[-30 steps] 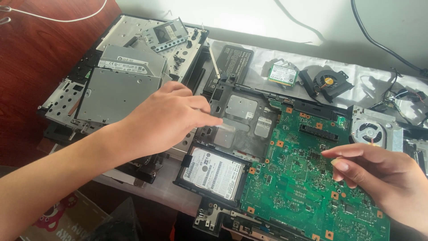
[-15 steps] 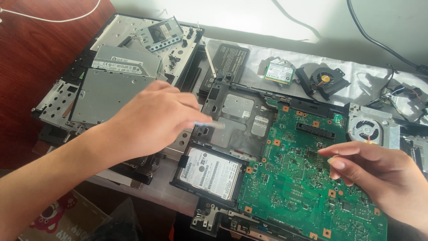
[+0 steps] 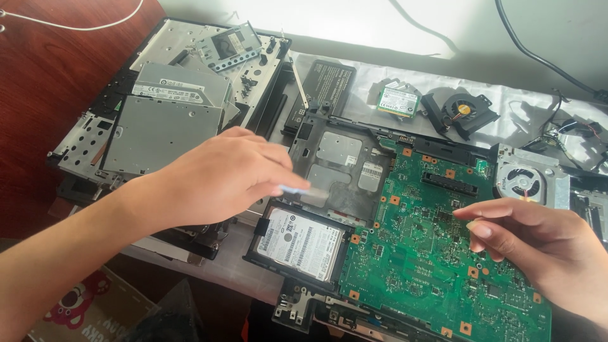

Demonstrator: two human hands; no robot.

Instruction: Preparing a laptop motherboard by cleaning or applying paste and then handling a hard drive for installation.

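Note:
A dismantled laptop base lies open with a green motherboard (image 3: 418, 253) and a silver hard drive (image 3: 297, 240) in its black bay. My left hand (image 3: 215, 177) reaches in from the left, fingertips pinched on a small pale blue piece (image 3: 294, 188) just above the hard drive, at the edge of a grey metal plate (image 3: 339, 161). My right hand (image 3: 538, 244) hovers over the right part of the motherboard, fingers loosely curled and holding nothing I can see.
A grey optical drive (image 3: 158, 130) and metal frames lie on the left. At the back are a black battery (image 3: 326, 79), a small green card (image 3: 396, 99), a black fan (image 3: 462, 111) and a silver fan unit (image 3: 522, 180). A cardboard box (image 3: 82, 301) stands below the table edge.
My left hand has shifted a little right and down, toward the grey plate above the hard drive. My right hand stays over the motherboard.

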